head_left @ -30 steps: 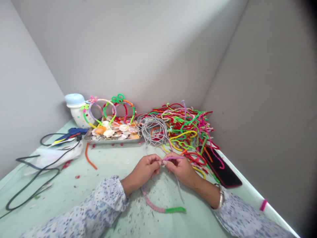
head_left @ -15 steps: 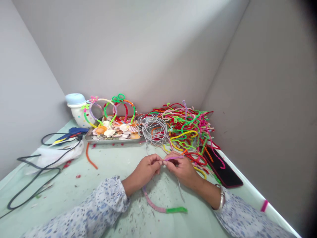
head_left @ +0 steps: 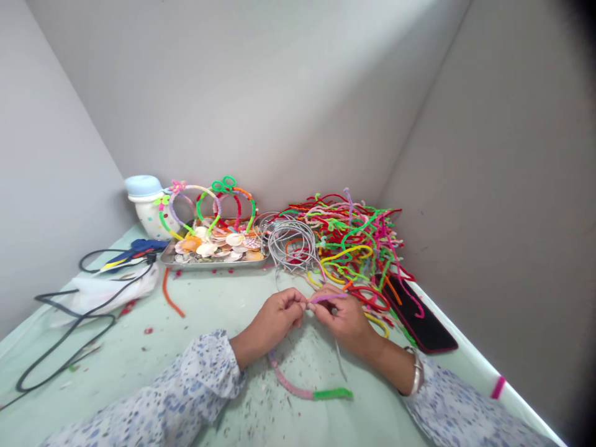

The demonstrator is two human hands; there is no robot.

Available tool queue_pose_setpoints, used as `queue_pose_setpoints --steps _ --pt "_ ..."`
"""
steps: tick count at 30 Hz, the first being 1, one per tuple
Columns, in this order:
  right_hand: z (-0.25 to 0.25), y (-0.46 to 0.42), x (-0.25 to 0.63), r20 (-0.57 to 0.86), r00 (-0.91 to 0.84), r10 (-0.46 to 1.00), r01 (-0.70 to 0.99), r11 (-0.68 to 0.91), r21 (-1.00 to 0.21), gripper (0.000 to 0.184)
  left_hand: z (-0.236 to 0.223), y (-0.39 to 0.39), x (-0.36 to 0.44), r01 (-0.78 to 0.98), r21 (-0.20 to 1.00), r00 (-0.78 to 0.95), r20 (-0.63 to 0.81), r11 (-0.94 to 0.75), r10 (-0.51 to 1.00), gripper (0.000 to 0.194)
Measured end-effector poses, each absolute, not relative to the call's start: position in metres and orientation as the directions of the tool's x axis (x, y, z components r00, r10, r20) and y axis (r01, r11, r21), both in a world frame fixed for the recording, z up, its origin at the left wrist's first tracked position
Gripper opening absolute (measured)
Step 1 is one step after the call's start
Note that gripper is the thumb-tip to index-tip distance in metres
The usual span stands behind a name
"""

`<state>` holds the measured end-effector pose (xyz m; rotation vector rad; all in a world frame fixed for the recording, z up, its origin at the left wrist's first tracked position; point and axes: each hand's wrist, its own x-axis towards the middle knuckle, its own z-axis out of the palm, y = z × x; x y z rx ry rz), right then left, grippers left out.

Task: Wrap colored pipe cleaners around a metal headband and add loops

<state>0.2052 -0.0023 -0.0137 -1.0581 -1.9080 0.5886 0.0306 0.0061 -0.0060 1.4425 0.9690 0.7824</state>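
Pretty fuzzy, rough chenille on those pipe cleaners (head_left: 349, 239), while the tray (head_left: 214, 264) is plain dull metal and the seashells (head_left: 206, 249) look smooth. The phone (head_left: 419, 320) has a glossy face (easily the shiniest thing there), and the tabletop (head_left: 139, 354) is matt.

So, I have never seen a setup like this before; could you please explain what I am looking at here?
This is one picture from a camera worn on a person's head, looking forward and down, so you see roughly what they see. There is no machine; the two bare hands are the person's own. The left hand and right hand pinch a short purple pipe cleaner between them. A thin grey band runs down from the hands, near a pink and green fuzzy strip on the pale green table. Beyond lie a heap of coloured pipe cleaners, grey hoops and a metal tray of seashells, with decorated hoops behind the shells. Further left are a white jar and a blue glue gun; a phone lies right.
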Motion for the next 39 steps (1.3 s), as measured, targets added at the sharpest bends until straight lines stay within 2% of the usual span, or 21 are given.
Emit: queue_pose_setpoints --steps 4,9,15,21,39 --pt "-0.0118 -0.0024 0.2055 0.434 -0.288 0.854 0.441 0.520 -0.731 0.011 -0.0100 0.0068 0.0305 0.120 0.993 0.429 -0.069 0.019 0.901 0.014" --pt "-0.0109 -0.0031 0.2042 0.335 -0.299 0.894 0.422 0.439 -0.793 0.009 -0.0115 0.0079 0.0306 0.105 0.994 0.423 -0.077 0.036 0.903 0.015" --pt "-0.0151 -0.0030 0.2018 0.273 -0.273 0.922 0.389 0.366 -0.845 0.008 -0.0068 0.0066 0.0302 0.088 0.995 0.429 -0.084 0.051 0.899 0.008" --pt "-0.0180 -0.0017 0.2035 0.324 -0.298 0.898 0.440 0.431 -0.788 0.011 -0.0120 0.0085 0.0297 0.084 0.996 0.436 -0.044 0.008 0.899 0.006" --pt "-0.0174 -0.0015 0.2063 0.433 -0.332 0.838 0.473 0.545 -0.692 0.019 -0.0109 0.0074 0.0297 0.121 0.993 0.428 -0.050 -0.003 0.903 0.010"
